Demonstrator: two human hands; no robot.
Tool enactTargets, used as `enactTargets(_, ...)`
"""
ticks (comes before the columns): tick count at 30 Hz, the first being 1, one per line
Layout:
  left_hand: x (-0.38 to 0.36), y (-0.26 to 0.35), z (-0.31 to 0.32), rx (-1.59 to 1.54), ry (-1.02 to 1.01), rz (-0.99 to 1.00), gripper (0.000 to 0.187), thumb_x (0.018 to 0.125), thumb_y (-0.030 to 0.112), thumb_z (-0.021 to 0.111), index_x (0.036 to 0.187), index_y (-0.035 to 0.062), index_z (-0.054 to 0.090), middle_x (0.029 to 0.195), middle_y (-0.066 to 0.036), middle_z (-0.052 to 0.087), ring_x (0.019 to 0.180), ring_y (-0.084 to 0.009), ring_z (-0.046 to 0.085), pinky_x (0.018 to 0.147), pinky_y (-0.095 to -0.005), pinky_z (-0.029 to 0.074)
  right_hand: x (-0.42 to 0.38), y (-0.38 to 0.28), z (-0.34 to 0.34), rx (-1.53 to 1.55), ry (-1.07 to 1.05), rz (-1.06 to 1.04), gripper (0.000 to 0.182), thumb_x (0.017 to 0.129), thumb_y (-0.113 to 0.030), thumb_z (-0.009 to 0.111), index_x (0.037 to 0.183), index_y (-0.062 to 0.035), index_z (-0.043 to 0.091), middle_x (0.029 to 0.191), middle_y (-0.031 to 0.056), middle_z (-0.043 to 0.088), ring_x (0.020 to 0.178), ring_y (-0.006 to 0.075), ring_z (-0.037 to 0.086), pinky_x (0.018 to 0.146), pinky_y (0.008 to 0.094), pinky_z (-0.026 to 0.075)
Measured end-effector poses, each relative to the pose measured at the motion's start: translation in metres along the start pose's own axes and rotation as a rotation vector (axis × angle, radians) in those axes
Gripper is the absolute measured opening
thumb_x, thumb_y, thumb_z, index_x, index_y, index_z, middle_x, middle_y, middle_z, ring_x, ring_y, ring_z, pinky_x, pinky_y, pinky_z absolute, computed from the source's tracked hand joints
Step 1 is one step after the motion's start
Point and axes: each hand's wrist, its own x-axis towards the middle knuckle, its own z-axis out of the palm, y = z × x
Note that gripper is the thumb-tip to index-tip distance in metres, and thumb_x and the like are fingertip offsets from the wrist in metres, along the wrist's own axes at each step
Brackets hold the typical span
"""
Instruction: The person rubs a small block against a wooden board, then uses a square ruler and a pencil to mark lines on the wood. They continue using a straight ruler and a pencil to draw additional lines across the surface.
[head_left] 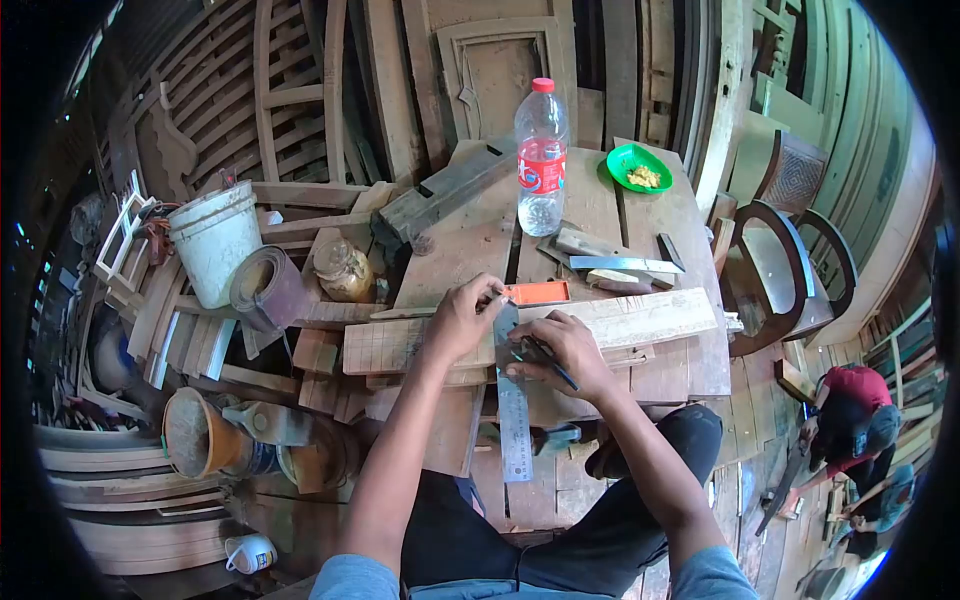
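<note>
Silver metal ruler (515,430) lies across the long pale wooden beam (650,318) on the bench (455,265), its near end sticking out over the beam's edge, with open room below. The right hand (568,355) holds a thin dark pen (565,378) and touches the ruler, likely to stop it sliding. The left hand (462,318) is pinched narrow at the far end; I cannot tell on what.

A plank table (455,262) carries a bottle (541,165) (red-capped), a green dish (628,160) and a dark beam (450,192)

hands (466,318) 2 | held ruler (514,410) 1 | red-capped bottle (541,165) 1 | green dish (622,160) 1 | co-workers (858,392) perhaps 2
</note>
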Motion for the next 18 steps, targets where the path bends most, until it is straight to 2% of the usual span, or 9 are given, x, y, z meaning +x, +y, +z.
enactTargets(5,0.001,0.0,0.0,0.017,0.007,0.02,0.024,0.109,0.019,0.079,0.127,0.0045,0.074,0.109,-0.023,0.083,0.104,-0.041,0.083,0.089,-0.0485,0.062,-0.001,-0.005,0.004,-0.018,0.01,0.025,0.05,0.093,-0.049,0.091,0.13,-0.0173,0.078,0.114,0.0076,0.082,0.108,0.0347,0.071,0.101,0.0491,0.053)
enactTargets(8,0.001,0.003,-0.001,-0.057,-0.025,-0.058,0.023,0.109,0.019,0.078,0.126,0.0038,0.074,0.111,-0.023,0.083,0.107,-0.042,0.082,0.09,-0.0484,0.062,-0.001,-0.008,0.007,-0.054,0.023,0.026,0.049,0.093,-0.048,0.092,0.129,-0.0176,0.079,0.113,0.0064,0.082,0.107,0.0333,0.071,0.103,0.0489,0.053)
enactTargets(11,0.001,-0.001,0.001,-0.027,0.004,0.026,0.023,0.109,0.017,0.077,0.126,0.0023,0.073,0.111,-0.022,0.084,0.106,-0.0428,0.083,0.09,-0.0499,0.063,-0.001,-0.006,0.012,-0.052,0.057,0.016,0.048,0.091,-0.045,0.095,0.127,-0.0178,0.079,0.11,0.0046,0.082,0.104,0.0323,0.071,0.102,0.0483,0.054)
enactTargets(14,-0.002,0.017,-0.002,0.07,0.047,-0.001,0.022,0.106,0.013,0.078,0.126,0.0042,0.074,0.118,-0.02,0.082,0.113,-0.0414,0.08,0.097,-0.0503,0.061,-0.002,-0.006,0.013,-0.061,0.056,0.018,0.049,0.091,-0.046,0.095,0.127,-0.0176,0.079,0.11,0.0044,0.082,0.105,0.0327,0.071,0.103,0.0485,0.054)
enactTargets(17,-0.005,0.018,-0.006,0.209,0.106,0.235,0.022,0.1,0.009,0.08,0.122,0.0078,0.078,0.128,-0.017,0.077,0.121,-0.0401,0.073,0.105,-0.051,0.058,0.0,-0.002,0.012,-0.071,0.031,0.036,0.052,0.091,-0.047,0.094,0.13,-0.0163,0.079,0.114,0.0064,0.082,0.109,0.0341,0.072,0.104,0.0499,0.054)
enactTargets(18,-0.008,0.019,-0.007,0.235,0.091,0.25,0.021,0.099,0.008,0.081,0.12,0.0084,0.079,0.129,-0.015,0.075,0.123,-0.0398,0.071,0.107,-0.051,0.057,0.0,-0.002,0.011,-0.066,0.017,0.045,0.054,0.091,-0.049,0.093,0.132,-0.0158,0.078,0.117,0.0078,0.083,0.112,0.0348,0.072,0.105,0.0504,0.053)
